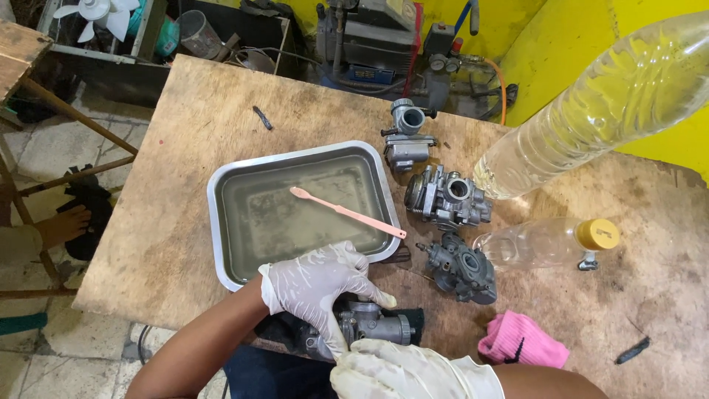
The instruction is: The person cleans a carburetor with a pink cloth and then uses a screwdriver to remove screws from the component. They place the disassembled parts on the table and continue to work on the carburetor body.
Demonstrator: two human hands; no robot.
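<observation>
One head-worn view, looking steeply down from close above the wooden surface (pixel 185 148) — its near edge sits low in frame, floor showing at left.

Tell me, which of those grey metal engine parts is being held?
The engine part nearest the table's front edge, gripped between both gloved hands, left hand and right hand. The other three lie untouched beside the tray.

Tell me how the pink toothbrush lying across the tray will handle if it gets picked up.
The pink toothbrush looks thin and plastic, so probably very light and slightly bendy. Its bristle end sits over the liquid in the metal tray while the handle rests on the rim, so it may pivot or slide off if nudged, and could be slippery where wet.
</observation>
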